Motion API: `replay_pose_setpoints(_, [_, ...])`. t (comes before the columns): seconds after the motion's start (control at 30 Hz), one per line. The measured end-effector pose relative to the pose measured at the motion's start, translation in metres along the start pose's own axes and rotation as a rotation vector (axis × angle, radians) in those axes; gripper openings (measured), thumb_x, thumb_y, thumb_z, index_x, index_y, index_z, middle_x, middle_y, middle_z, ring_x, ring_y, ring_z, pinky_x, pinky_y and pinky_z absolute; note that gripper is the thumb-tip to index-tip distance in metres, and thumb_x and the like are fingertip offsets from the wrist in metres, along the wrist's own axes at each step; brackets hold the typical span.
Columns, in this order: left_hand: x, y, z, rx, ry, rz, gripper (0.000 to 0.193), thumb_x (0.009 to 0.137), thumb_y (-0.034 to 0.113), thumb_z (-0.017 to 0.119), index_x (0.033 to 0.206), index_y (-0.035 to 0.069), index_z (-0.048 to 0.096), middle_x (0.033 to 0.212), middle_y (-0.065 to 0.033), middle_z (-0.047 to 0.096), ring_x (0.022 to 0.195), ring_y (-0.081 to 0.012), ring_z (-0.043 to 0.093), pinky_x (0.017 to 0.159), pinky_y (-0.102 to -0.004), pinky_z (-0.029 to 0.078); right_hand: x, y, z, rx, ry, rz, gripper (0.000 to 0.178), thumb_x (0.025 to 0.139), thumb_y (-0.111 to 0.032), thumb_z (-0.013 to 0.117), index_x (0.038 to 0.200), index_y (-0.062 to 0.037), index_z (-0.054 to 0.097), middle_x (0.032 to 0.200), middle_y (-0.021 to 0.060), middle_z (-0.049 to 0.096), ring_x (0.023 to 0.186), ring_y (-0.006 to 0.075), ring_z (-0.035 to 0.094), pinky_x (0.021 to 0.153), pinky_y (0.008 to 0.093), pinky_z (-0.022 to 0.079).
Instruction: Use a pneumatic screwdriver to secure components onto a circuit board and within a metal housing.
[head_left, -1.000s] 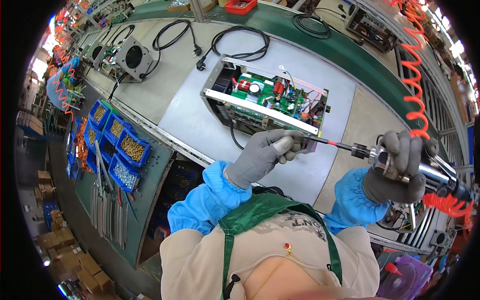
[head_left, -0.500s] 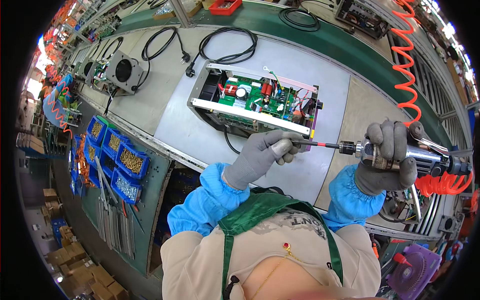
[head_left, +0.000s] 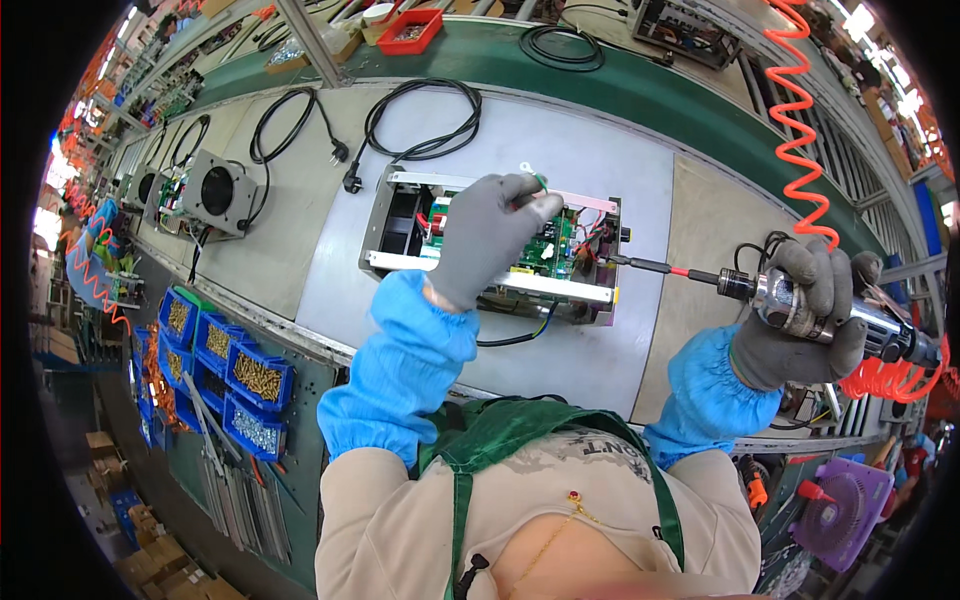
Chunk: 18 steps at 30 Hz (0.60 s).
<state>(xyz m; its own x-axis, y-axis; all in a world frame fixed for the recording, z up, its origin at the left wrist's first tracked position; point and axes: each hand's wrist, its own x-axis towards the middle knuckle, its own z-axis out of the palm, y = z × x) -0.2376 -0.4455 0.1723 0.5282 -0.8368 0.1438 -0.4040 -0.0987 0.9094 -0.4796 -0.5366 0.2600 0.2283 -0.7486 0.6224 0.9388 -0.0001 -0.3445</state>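
An open metal chassis [head_left: 420, 262] lies on the bench before me, a green circuit board [head_left: 550, 250] inside it. My left hand [head_left: 485, 235], grey-gloved, is over the board, thumb and fingers closed around a short green wire [head_left: 541, 184]. A pale ring terminal [head_left: 526, 169] on that wire sticks up by the far rail. In my right hand [head_left: 815, 305] is a power screwdriver [head_left: 785, 300], held level. Its long dark bit [head_left: 650, 266] points left, and the tip is at the chassis's right end; contact cannot be made out. The left glove hides part of the board.
Coiled black power cords [head_left: 425, 110] lie behind the chassis. An orange spiral air hose [head_left: 800, 150] hangs at the right. Blue bins [head_left: 255, 375] of screws stand at left, near metal strips [head_left: 240, 500]. Another unit with a fan [head_left: 215, 190] sits farther left.
My left hand has let go of the screwdriver bit and moved left over the board to the green wire. The bit now slants, its tip by the chassis's right end. The whole view has shifted slightly.
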Motion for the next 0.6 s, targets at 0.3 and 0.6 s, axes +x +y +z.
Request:
replay_pose_setpoints(0.3, [0.03,0.006,0.027,0.229,-0.239,0.409,0.015,0.088,0.013,0.056,0.097,0.004,0.063,0.083,-0.0132,0.063,0.076,-0.0243,0.063,0.067,-0.0318,0.05,0.023,0.003,-0.007,-0.303,-0.061,-0.094,0.051,0.073,-0.013,0.061,0.123,-0.004,0.051,0.062,-0.0054,0.031,0.06,0.0104,0.032,0.073,0.0328,0.038])
replay_pose_setpoints(0.6, [0.039,0.003,0.029,0.283,-0.269,0.464,0.013,0.086,0.013,0.059,0.096,0.008,0.065,0.081,-0.0109,0.06,0.074,-0.0286,0.061,0.065,-0.0364,0.049,0.038,0.035,-0.021,-0.523,-0.244,-0.029,0.05,0.079,-0.014,0.057,0.127,-0.0037,0.047,0.065,-0.0017,0.034,0.062,0.0145,0.038,0.072,0.0387,0.039])
